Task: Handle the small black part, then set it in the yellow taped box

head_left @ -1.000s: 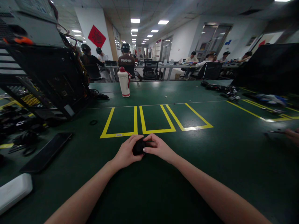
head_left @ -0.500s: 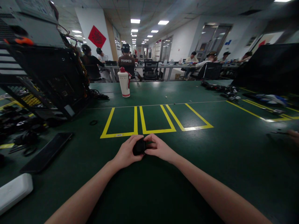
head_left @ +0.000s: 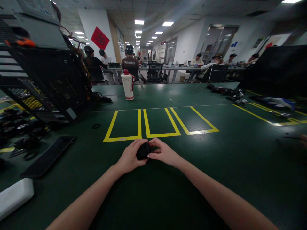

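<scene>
A small, dark, rounded black object (head_left: 142,151) is between my two hands, just in front of the yellow-taped boxes. Its exact kind is too dark to make out. My left hand (head_left: 130,155) wraps round its left side, thumb and fingers closed on it. From the right, my right hand (head_left: 164,152) pinches its edge, the thumb at the lower rim and the fingertips at the upper. Under both hands lies the dark green tabletop (head_left: 153,191).
Yellow tape outlines (head_left: 163,134) mark the table ahead. A white cup with a red lid (head_left: 128,86) stands behind them. To the left are an open computer case (head_left: 48,83), a flat black bar (head_left: 49,156) and a white case (head_left: 15,198). Cables (head_left: 225,91) lie far right.
My right fingertips have shifted slightly left, closer against the black object. The left hand keeps its hold. At the far right edge, another person's hand has moved a little.
</scene>
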`<state>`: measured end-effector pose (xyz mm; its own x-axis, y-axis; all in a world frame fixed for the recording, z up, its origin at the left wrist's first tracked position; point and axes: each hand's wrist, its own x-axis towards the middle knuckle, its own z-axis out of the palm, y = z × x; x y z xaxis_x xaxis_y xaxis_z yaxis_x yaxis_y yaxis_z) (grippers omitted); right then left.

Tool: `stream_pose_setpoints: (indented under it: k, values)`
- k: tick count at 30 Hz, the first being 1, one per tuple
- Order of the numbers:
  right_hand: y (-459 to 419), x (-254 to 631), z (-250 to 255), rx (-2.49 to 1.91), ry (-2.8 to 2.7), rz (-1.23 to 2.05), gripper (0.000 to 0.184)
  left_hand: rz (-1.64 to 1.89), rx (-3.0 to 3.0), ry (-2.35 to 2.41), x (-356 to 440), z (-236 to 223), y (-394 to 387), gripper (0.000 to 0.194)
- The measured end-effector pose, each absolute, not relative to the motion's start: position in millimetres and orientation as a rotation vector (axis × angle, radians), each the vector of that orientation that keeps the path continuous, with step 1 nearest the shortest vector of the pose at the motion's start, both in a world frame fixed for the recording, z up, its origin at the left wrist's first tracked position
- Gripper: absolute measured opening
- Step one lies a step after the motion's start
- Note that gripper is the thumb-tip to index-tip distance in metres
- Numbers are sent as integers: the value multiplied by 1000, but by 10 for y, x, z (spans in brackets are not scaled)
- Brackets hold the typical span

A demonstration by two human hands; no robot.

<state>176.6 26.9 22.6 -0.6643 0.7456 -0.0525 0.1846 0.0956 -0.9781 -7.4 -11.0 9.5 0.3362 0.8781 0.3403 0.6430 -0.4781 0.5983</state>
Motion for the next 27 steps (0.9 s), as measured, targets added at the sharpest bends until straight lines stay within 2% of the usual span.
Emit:
stream_pose_setpoints:
  k: [6,12,20,24,27]
  values:
    - [261,1732,191,-882,-1776,1607,28,904,2253,1358,-75,99,-116,62]
    - [258,1728,187,-1020,-1862,1528,39,889,2243,1349,-81,100,-116,62]
    - [233,1767,258,-880,-1845,1663,37,901,2228,1348,-84,89,-117,62]
    - [221,1725,227,-891,-1797,1587,29,887,2230,1355,-84,95,-119,62]
    - [241,1709,181,-977,-1822,1525,36,893,2238,1361,-81,99,-117,62]
